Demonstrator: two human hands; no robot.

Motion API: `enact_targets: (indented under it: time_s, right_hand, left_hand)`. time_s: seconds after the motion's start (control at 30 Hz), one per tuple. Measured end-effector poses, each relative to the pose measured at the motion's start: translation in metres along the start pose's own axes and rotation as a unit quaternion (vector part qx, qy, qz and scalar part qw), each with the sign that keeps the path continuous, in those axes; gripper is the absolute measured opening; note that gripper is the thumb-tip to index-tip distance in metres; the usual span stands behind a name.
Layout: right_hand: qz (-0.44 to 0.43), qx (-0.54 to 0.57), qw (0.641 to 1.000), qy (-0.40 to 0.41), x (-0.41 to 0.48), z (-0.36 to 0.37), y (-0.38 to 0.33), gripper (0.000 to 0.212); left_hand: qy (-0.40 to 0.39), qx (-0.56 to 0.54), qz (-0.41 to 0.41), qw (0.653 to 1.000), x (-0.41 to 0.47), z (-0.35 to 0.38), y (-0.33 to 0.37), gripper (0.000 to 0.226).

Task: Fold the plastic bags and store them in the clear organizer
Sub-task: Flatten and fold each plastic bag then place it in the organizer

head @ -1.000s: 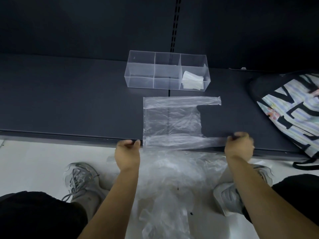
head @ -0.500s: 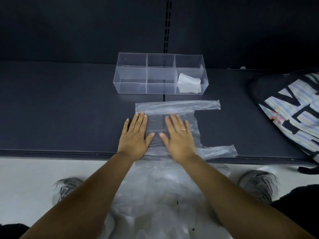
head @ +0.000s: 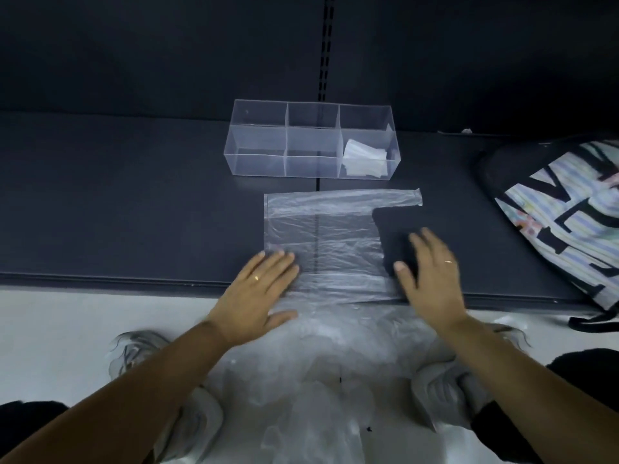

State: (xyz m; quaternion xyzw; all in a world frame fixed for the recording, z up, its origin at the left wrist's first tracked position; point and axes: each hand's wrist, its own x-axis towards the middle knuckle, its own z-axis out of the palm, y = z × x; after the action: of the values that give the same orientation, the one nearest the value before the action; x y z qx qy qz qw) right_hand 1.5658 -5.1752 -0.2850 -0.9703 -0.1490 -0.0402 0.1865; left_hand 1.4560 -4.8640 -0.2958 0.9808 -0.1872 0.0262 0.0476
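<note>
Head view, nearest first: at 6 o'clock a heap of clear plastic bags (head: 321,390) lay on the pale floor, with a grey shoe (head: 187,426) at its 7 o'clock side. Just beyond, a flattened plastic bag (head: 321,236) was spread on the front edge of the dark shelf (head: 134,222). The left hand (head: 258,296) lay flat, fingers straight and together, pressing the bag's near corner at 9 o'clock. The right hand (head: 432,279), blurred, was flat with fingers spread over the bag's near handle strip at 3 o'clock, gripping nothing. At 12 o'clock from the bag, near but apart, stood the clear organizer (head: 258,139); a folded bag (head: 365,159) sat in its 3 o'clock compartment. A patterned backpack (head: 562,216) lay far out at 3 o'clock.
</note>
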Motion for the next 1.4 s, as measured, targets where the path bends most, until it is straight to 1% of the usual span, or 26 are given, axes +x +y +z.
enact_targets:
  time_s: [0.03, 0.07, 0.13, 0.17, 0.2, 0.27, 0.3, 0.33, 0.4, 0.43, 0.5, 0.57, 0.6, 0.67, 0.73, 0.8, 0.93, 1.0, 1.1, 1.13, 1.2, 1.23, 1.27, 1.3, 1.37, 1.4]
  right_hand:
    - [-0.054, 0.033, 0.997, -0.038, -0.011, 0.005, -0.022, 0.064]
    - [-0.105, 0.043, 0.99, -0.083, -0.022, 0.012, -0.043, 0.07]
    - [-0.186, 0.017, 0.973, -0.134, -0.039, 0.028, -0.08, 0.078]
    - [-0.205, 0.002, 0.969, -0.137, -0.044, 0.035, -0.094, 0.079]
    - [-0.2, -0.003, 0.971, -0.13, -0.045, 0.04, -0.104, 0.077]
    - [-0.144, 0.016, 0.986, -0.084, -0.04, 0.042, -0.113, 0.064]
    - [-0.116, 0.028, 0.991, -0.054, -0.036, 0.039, -0.113, 0.052]
    - [-0.1, 0.037, 0.994, -0.023, -0.03, 0.035, -0.111, 0.038]
    - [-0.088, 0.049, 0.995, 0.002, -0.019, 0.02, -0.098, 0.012]
    - [-0.087, 0.05, 0.995, -0.009, -0.013, 0.011, -0.089, 0.008]
    - [-0.069, 0.07, 0.993, -0.062, 0.002, -0.01, -0.064, 0.004]
    - [-0.006, 0.104, 0.983, -0.154, 0.019, -0.032, -0.038, 0.005]
    - [0.021, 0.121, 0.974, -0.19, 0.028, -0.042, -0.027, 0.007]
    - [0.059, 0.18, 0.958, -0.216, 0.048, -0.055, -0.008, 0.009]
    - [0.1, 0.252, 0.941, -0.204, 0.067, -0.058, 0.002, 0.01]
    - [0.136, 0.292, 0.93, -0.175, 0.086, -0.049, 0.007, 0.011]
    - [0.201, 0.275, 0.933, -0.114, 0.117, -0.015, 0.011, 0.016]
    - [0.233, 0.25, 0.936, -0.081, 0.126, 0.0, 0.011, 0.023]
    - [0.269, 0.216, 0.938, -0.033, 0.133, 0.013, 0.008, 0.028]
    - [0.277, 0.207, 0.938, -0.023, 0.134, 0.015, 0.006, 0.029]
    - [0.288, 0.191, 0.938, -0.009, 0.136, 0.017, 0.002, 0.033]
    - [0.288, 0.183, 0.94, -0.003, 0.137, 0.017, 0.0, 0.035]
    - [0.288, 0.175, 0.941, -0.002, 0.137, 0.017, -0.002, 0.036]
    - [0.288, 0.168, 0.943, -0.003, 0.138, 0.016, -0.003, 0.037]
    - [0.291, 0.157, 0.944, -0.01, 0.137, 0.014, -0.007, 0.036]
    - [0.292, 0.15, 0.944, -0.011, 0.136, 0.011, -0.011, 0.031]
  left_hand:
    - [-0.028, 0.014, 0.031, 0.999, -0.011, -0.001, 0.002, 0.07]
    - [-0.036, 0.032, 0.047, 0.998, -0.019, -0.001, 0.002, 0.064]
    - [0.023, 0.041, 0.041, 0.998, -0.023, -0.004, 0.003, 0.04]
    - [0.063, 0.021, 0.032, 0.997, -0.02, -0.008, 0.003, 0.037]
    - [0.095, -0.003, 0.031, 0.995, -0.016, -0.013, 0.005, 0.036]
    - [0.122, -0.034, 0.035, 0.991, -0.007, -0.025, 0.009, 0.023]
    - [0.109, -0.051, 0.03, 0.992, -0.005, -0.031, 0.01, 0.017]
    - [0.087, -0.077, 0.012, 0.993, -0.003, -0.038, 0.01, 0.018]
    - [0.029, -0.16, -0.078, 0.984, 0.001, -0.053, -0.001, 0.021]
    - [0.002, -0.202, -0.133, 0.97, 0.002, -0.058, -0.011, 0.017]
    - [-0.047, -0.292, -0.218, 0.93, 0.004, -0.068, -0.033, 0.009]
    - [-0.084, -0.392, -0.276, 0.873, 0.007, -0.077, -0.052, 0.004]
    - [-0.091, -0.43, -0.303, 0.846, 0.01, -0.08, -0.06, 0.003]
    - [-0.085, -0.471, -0.345, 0.807, 0.016, -0.083, -0.074, 0.004]
    - [-0.072, -0.491, -0.371, 0.785, 0.027, -0.081, -0.086, 0.004]
    - [-0.066, -0.493, -0.385, 0.777, 0.043, -0.076, -0.094, 0.003]
    - [-0.004, -0.479, -0.428, 0.767, 0.078, -0.054, -0.106, 0.014]
    - [0.012, -0.441, -0.45, 0.777, 0.092, -0.043, -0.11, 0.02]
    - [0.01, -0.36, -0.466, 0.808, 0.1, -0.03, -0.109, 0.036]
    - [0.016, -0.326, -0.473, 0.818, 0.101, -0.027, -0.106, 0.036]
    - [0.071, -0.215, -0.482, 0.846, 0.1, -0.025, -0.096, 0.025]
    - [0.109, -0.148, -0.462, 0.868, 0.099, -0.025, -0.09, 0.021]
    - [0.134, -0.097, -0.416, 0.894, 0.099, -0.024, -0.082, 0.019]
    - [0.145, -0.07, -0.349, 0.923, 0.099, -0.022, -0.073, 0.019]
    - [0.115, -0.067, -0.216, 0.967, 0.098, -0.013, -0.056, 0.025]
    - [0.071, -0.075, -0.187, 0.977, 0.097, -0.008, -0.05, 0.032]
